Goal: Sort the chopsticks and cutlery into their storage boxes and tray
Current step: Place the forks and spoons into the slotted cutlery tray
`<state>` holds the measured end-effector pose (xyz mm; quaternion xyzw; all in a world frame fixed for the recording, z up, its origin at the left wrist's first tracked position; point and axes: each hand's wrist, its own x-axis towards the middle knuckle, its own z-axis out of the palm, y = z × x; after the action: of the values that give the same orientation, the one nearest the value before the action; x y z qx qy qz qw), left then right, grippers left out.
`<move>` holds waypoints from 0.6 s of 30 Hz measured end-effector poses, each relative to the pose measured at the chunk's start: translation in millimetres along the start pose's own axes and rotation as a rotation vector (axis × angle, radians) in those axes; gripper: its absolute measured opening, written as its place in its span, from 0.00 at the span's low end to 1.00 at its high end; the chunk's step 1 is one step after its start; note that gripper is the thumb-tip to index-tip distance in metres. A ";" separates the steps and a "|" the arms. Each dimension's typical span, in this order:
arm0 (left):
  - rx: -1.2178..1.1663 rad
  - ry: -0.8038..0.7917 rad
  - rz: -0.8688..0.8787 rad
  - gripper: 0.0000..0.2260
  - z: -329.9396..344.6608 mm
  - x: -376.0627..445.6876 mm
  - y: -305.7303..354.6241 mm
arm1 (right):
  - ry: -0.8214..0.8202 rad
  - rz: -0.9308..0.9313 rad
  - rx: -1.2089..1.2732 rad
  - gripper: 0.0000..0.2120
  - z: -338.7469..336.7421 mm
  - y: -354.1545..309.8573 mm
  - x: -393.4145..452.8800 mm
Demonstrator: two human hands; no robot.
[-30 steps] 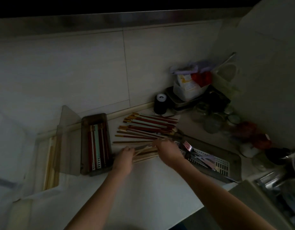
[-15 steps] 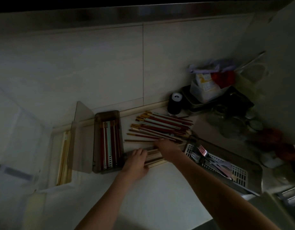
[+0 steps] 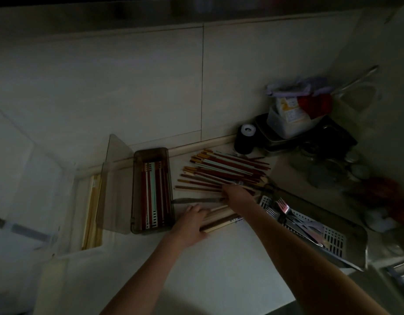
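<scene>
hands are working the chopstick pile at the counter's back edge. vs half a sec ago, a long dark grey utensil [image 3: 197,200] is now showing btw the brown box and the right hand, lying flat, long axis running left-right, far tip almost at the box wall; before, that spot was covered by the left hand. left hand [image 3: 191,223] is sitting a bit lower now, fingers spread flat and pressing on the pale wooden chopsticks [image 3: 221,218], not gripping. those sticks are lying roughly left-right, right ends tilted slightly toward the wall. right hand [image 3: 236,196] is curled over the near end of the grey utensil and the pile's edge; looks pinched on the utensil, but too dark to say for sure.

red and gold chopsticks [image 3: 226,170] are fanned on the counter [image 3: 219,269], gold-capped ends pointing left toward the box, tips pointing right toward the black jar [image 3: 245,139]. brown storage box [image 3: 152,192] is open, long axis running front-back, w/ red and pale blue sticks lying lengthwise inside. its clear lid [image 3: 115,183] is leaning just left of it. further left, a pale tray [image 3: 91,212] is holding light wooden sticks, also front-back. metal cutlery tray [image 3: 328,237] is sitting right of the hands, forks [image 3: 282,208] piled in it, tines toward the pile.
</scene>
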<state>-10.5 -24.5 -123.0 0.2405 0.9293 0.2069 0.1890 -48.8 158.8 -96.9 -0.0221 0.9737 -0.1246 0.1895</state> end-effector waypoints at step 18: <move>-0.026 -0.020 -0.028 0.29 1.6 3.1 -1.6 | -0.006 -0.261 -0.621 0.24 17.0 -7.6 -2.9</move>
<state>-12.9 -23.7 -125.8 0.2271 0.9279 0.2139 0.2040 -39.7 147.7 -109.2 -0.2035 0.9535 0.1549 0.1593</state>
